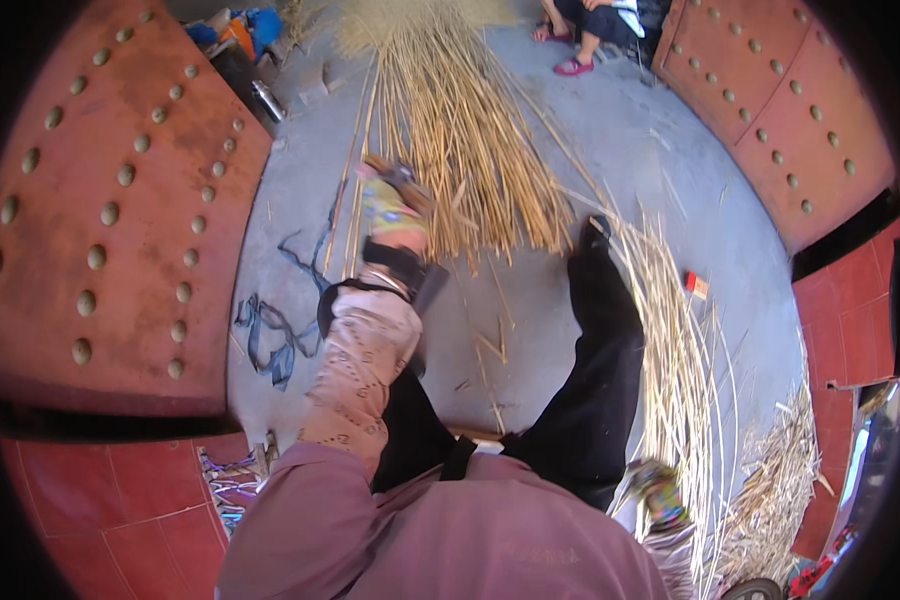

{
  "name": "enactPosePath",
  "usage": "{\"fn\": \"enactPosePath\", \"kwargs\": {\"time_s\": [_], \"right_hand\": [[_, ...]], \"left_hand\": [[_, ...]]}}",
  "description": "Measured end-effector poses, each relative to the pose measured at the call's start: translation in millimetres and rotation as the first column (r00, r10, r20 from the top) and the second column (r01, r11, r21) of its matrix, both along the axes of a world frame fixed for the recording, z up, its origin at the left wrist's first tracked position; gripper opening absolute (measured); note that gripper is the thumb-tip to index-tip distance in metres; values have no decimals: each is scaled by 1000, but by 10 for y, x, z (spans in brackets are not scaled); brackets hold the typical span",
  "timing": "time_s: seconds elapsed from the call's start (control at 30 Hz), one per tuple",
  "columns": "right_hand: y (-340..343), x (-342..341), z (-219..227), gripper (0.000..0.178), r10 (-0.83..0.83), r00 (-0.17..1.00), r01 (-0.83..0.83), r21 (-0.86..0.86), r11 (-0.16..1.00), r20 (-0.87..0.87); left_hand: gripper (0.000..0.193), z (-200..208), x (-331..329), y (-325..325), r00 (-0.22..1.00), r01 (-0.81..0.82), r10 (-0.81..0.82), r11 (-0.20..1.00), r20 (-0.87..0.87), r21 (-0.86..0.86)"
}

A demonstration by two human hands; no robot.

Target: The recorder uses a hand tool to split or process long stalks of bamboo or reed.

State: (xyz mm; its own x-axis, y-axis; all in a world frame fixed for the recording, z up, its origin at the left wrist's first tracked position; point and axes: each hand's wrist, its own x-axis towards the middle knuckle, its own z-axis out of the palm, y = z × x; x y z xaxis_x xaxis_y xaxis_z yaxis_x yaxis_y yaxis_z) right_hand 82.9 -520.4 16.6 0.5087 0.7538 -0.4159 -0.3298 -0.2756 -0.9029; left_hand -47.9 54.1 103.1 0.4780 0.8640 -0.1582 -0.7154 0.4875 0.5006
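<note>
The left arm (355, 370) extends forward beyond the black trousers (607, 365), dark band (394, 262) at the wrist, gloved left hand (395, 208) blurred. The gloved right hand (660, 494) is low, right of the trousers, finger pose unclear.

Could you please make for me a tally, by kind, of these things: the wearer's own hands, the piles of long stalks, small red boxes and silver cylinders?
Wearer's hands: 2 (left hand, right hand)
Long-stalk piles: 2 (brown pile, pale pile)
Small red box: 1
Silver cylinder: 1
Total: 6
</note>
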Motion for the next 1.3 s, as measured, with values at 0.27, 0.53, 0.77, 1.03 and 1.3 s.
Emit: {"fn": "enactPosePath", "kwargs": {"time_s": [0.27,0.53,0.77,1.03,1.3], "right_hand": [[1204,969,368,48,60,267,376,-161,912,962],[4443,772,-234,32,766,569,-715,-280,641,301],[6020,-374,-1189,26,811,-495,-331,-931,157,313],[6598,-374,-1509,30,829,60,-237,-799,553,556],[4877,2161,-2608,31,-14,903,53,80,995,-430]], "left_hand": [[48,89,-387,60,908,-258,192,956,-372,-137],[43,515,-860,-202,926,-29,-12,994,-378,-101],[53,532,-983,-259,927,-27,-93,949,-363,-314],[54,596,-862,-241,924,-181,-43,828,-381,-531],[49,710,-571,-315,930,258,-343,866,-134,-429]]}}
